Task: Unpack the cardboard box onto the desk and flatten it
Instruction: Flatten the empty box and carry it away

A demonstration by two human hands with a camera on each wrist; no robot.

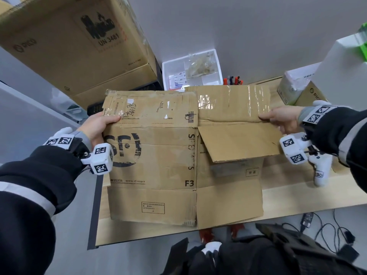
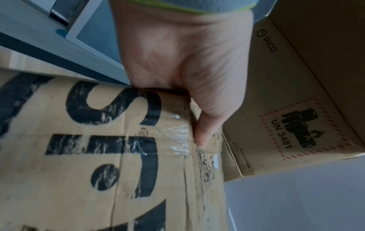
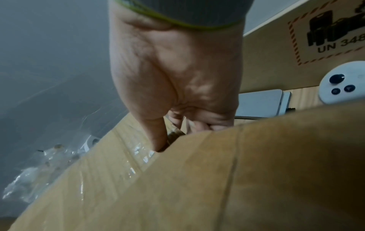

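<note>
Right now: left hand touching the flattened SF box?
Touching. The left wrist view shows the left hand with its thumb pressed on the flattened SF box, pinching its taped edge.

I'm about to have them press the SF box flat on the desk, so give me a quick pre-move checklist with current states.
1. Left hand grips the cardboard box at its left edge: ok.
2. Right hand grips the right edge: ok.
3. Box collapsed to flat panels: ok.
4. One flap folded over the front, not lying flat: not ok.
5. Box emptied: cannot tell.
6. Desk bare on the near right; what lies under the box: cannot tell.
</note>
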